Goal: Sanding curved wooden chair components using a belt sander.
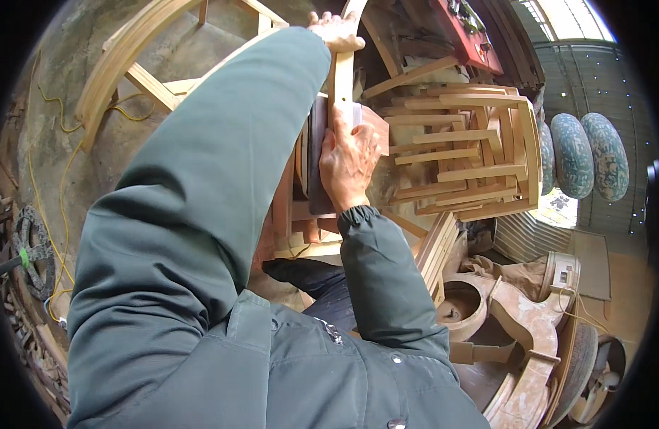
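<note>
Slat [342, 79]: left fingers [326, 17] apparently clasp, right fingers [340, 123] touch.

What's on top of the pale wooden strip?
The left hand lies across the wooden strip farther out; the right hand covers its near part. Wood under both is hidden.

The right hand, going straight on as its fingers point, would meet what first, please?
Along the wooden strip it touches, the right hand would likely meet the left hand first, though depth is unclear.

grip [347, 163]: 2 | wooden strip [342, 84]: 1 | mottled blue rounds [572, 156]: 3
</note>
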A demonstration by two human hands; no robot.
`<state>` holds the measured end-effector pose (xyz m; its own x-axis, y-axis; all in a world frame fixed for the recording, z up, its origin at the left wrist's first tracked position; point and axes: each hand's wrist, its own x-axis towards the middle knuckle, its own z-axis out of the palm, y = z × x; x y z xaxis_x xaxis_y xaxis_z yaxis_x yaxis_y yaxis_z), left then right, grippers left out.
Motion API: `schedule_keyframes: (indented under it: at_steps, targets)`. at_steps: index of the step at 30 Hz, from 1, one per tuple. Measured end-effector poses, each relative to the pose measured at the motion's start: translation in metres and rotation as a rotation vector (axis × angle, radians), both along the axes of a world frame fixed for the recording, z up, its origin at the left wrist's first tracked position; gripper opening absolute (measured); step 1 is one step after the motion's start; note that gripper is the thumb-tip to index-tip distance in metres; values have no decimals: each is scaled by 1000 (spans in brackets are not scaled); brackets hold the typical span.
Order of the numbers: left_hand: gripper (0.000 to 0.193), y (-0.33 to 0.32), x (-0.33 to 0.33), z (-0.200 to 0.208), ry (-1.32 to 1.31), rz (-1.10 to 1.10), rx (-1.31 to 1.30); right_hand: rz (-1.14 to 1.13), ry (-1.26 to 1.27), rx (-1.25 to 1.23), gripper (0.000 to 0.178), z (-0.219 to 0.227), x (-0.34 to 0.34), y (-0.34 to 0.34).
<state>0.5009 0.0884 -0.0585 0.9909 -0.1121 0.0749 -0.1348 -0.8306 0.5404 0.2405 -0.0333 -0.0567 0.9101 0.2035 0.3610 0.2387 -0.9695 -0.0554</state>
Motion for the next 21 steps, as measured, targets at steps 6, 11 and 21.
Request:
schedule_keyframes:
  at_steps: [6,11,21]
  targets:
    - [86,-10,-69,-3,-73,-6,72,25,6,-17,59,-4,-70,-15]
    - [83,-22,-156,3,-120,-48,129,36,37,-29,58,-1,-153,-42]
    - [83,-75,-375,-8,-115,-104,100,-164,375,368,79,-6,-368,-113]
